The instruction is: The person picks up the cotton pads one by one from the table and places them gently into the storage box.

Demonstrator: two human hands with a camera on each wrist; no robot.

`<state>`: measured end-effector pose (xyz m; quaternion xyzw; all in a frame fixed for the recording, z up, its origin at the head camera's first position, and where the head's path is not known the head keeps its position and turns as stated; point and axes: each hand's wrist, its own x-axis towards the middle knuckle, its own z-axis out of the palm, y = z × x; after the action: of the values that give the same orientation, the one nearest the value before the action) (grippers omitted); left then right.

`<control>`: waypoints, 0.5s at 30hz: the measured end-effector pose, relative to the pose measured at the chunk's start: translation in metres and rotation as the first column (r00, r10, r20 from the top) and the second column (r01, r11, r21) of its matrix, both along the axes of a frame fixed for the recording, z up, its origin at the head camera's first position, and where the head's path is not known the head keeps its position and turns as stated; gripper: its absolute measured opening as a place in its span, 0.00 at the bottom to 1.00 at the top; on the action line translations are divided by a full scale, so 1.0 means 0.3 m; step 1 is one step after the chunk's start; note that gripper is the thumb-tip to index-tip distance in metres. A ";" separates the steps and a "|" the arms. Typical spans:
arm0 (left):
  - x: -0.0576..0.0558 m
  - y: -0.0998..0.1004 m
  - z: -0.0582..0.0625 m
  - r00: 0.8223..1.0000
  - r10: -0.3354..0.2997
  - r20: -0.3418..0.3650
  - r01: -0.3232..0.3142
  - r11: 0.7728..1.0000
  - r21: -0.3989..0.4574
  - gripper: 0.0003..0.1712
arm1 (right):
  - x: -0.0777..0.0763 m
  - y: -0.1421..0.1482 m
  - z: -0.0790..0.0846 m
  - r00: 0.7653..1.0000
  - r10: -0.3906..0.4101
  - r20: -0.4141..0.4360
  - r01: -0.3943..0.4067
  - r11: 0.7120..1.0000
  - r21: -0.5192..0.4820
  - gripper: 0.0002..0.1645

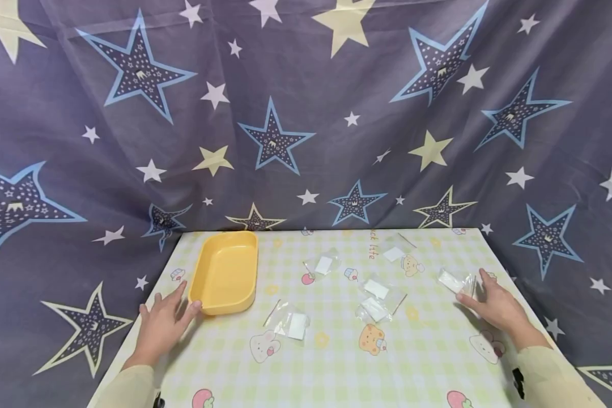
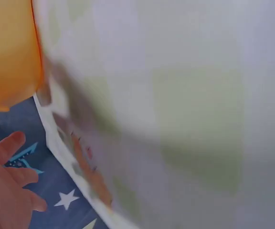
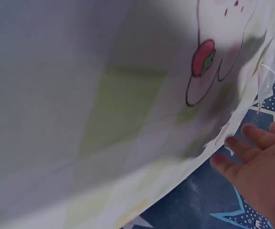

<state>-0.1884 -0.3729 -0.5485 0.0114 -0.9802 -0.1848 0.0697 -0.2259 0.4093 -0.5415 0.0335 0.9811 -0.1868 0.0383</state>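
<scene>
A yellow rectangular tray (image 1: 224, 275) lies at the table's left side. My left hand (image 1: 160, 326) is at its near left corner, fingers spread, with the thumb tip right at the rim. In the left wrist view, the left hand's fingers (image 2: 8, 148) are apart below the orange-looking tray (image 2: 13, 47). Over the right side of the table, my right hand (image 1: 500, 306) has its thumb and forefinger spread around the zip end of a small clear bag (image 1: 451, 280) with a white piece inside. The right wrist view has the right hand's loosely extended fingers (image 3: 252, 148) near the clear plastic (image 3: 271, 64).
Several similar clear bags with white contents lie about the table: one bag (image 1: 297, 326) near the middle, another bag (image 1: 323, 264) behind it, two overlapping bags (image 1: 374, 309) right of centre, one bag (image 1: 394, 253) at the back. A starry curtain (image 1: 306, 141) hangs behind the checked tabletop (image 1: 336, 368).
</scene>
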 end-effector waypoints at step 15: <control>0.018 0.032 -0.038 0.997 0.077 0.006 -0.077 0.980 0.184 0.45 | -0.061 -0.053 -0.021 0.952 -0.306 0.010 0.294 0.903 -0.314 0.49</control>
<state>-0.1829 -0.3634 -0.5598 0.0558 -0.9577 -0.2720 0.0761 -0.2444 0.3935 -0.5477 0.1737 0.9230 -0.3434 -0.0056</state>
